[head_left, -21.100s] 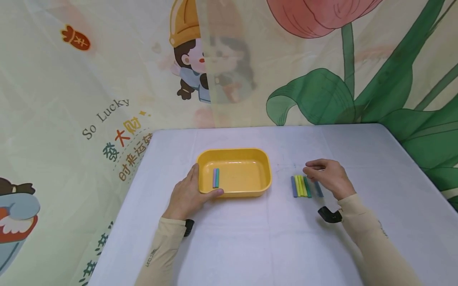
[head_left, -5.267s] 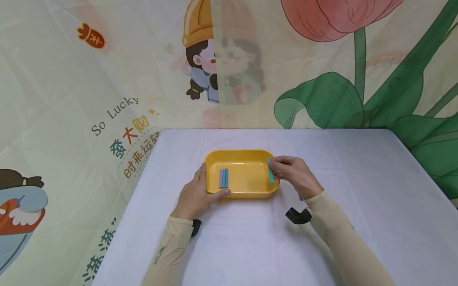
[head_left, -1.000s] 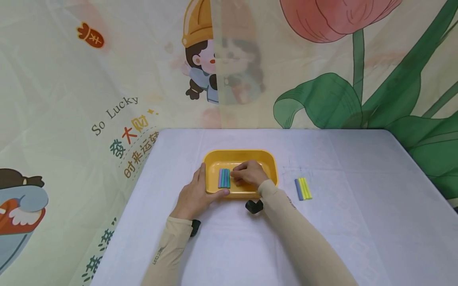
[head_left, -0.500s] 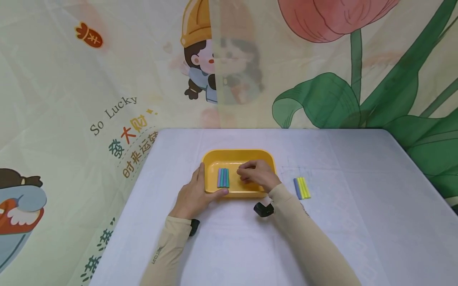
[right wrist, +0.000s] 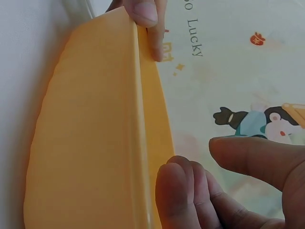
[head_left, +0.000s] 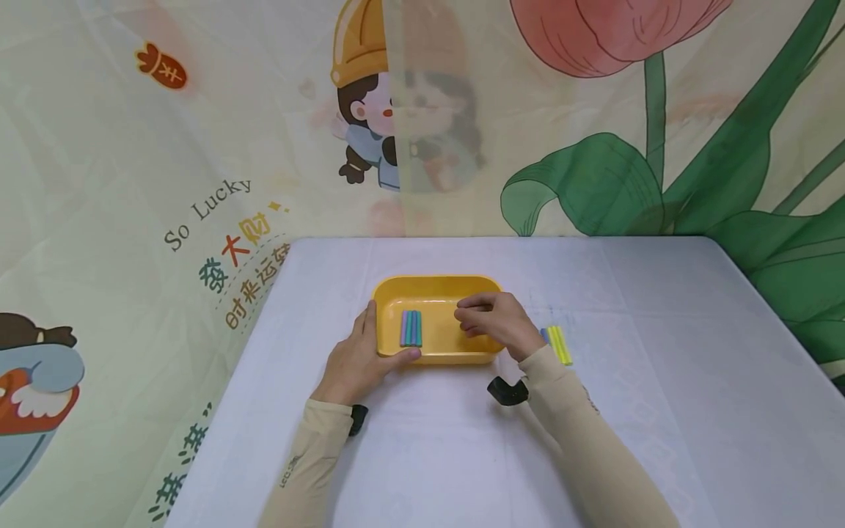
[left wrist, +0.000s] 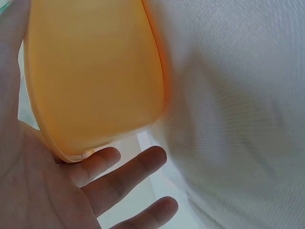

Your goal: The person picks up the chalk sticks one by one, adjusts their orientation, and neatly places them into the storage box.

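Note:
A shallow yellow tray stands on the table. My left hand holds it at the left end, thumb over the front rim; in the left wrist view, several fingers spread loosely beside the tray's corner. Several slim coloured sticks, purple, teal and blue, lie side by side in the tray's left part. Over the tray's right end hovers my right hand, fingers loosely bent and holding nothing; the right wrist view shows its thumb apart from the fingers.
Right of the tray, two yellow sticks and a blue stick, partly hidden by the right hand, lie on the white-covered table. A printed cloth hangs behind the table.
A teal stick that the right hand carried earlier now lies in the tray's row. Over the last second, the right hand has withdrawn rightward from the row. The left hand stays at the tray.

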{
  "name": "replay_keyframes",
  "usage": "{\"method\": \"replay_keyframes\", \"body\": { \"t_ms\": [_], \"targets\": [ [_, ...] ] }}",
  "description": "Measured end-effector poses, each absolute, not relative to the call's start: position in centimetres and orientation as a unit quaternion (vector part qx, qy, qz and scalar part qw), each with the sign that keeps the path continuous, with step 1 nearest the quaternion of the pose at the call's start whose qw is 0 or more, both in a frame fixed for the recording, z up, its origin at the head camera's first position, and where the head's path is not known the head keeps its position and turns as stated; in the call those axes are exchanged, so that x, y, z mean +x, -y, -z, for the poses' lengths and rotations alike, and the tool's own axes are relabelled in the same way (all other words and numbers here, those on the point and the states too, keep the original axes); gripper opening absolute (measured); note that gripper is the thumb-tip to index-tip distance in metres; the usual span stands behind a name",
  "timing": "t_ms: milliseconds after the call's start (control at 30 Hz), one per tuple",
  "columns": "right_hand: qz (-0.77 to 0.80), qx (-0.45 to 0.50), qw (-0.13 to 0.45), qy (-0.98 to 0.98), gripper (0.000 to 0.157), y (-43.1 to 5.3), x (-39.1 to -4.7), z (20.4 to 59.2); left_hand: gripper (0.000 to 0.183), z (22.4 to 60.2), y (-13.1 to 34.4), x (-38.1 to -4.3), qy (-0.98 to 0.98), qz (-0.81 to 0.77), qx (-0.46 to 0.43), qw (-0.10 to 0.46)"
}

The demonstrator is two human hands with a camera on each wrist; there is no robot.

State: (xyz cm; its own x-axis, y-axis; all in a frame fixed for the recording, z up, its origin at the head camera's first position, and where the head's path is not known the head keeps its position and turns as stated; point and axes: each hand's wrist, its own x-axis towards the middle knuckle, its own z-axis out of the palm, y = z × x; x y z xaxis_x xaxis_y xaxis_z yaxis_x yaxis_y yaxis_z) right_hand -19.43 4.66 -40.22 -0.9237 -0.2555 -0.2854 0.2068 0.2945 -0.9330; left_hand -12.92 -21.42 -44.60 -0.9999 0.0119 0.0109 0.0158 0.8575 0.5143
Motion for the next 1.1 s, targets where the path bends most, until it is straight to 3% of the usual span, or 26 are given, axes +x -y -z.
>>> {"method": "replay_keyframes", "body": {
  "t_ms": [667,1100],
  "targets": [
    [0.516,0.031,0.16,-0.841,0.052,-12.9,-19.6,39.7,0.133,44.5,21.4,-12.9,0.965,0.262,-0.011,0.005],
    [0.464,0.066,0.142,-0.872,0.059,-17.6,-19.1,41.9,0.133,44.5,21.4,-12.9,0.964,0.264,-0.006,0.001]
  ]
}}
